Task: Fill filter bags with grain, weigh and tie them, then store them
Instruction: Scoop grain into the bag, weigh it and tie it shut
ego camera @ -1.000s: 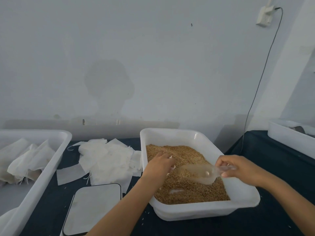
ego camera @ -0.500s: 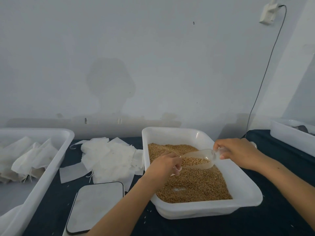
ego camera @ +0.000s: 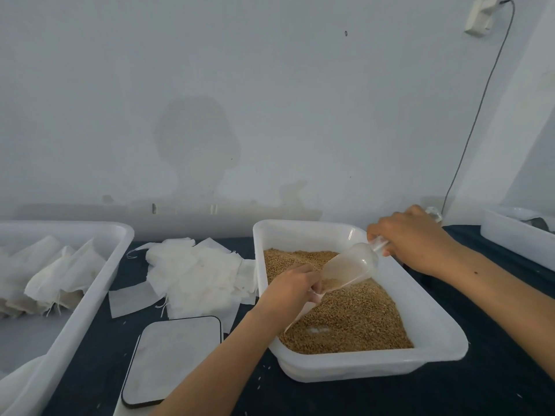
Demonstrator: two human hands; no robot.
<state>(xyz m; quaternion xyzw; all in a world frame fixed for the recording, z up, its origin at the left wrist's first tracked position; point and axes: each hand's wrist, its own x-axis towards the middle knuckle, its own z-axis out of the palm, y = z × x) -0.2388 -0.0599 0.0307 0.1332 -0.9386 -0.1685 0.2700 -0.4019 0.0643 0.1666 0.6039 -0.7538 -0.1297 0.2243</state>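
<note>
Left hand [ego camera: 292, 288] boxed in: scoop [ego camera: 345, 270] right, tub [ego camera: 354, 366] wall left; bare cloth [ego camera: 300, 394] below wrist.

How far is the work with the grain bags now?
Done: some bags already lie in the left tub. In hand: the right hand tips the clear scoop of grain toward the filter bag that the left hand holds over the grain tub. Left: weighing on the bare scale, tying, storing, and the pile of empty bags.
</note>
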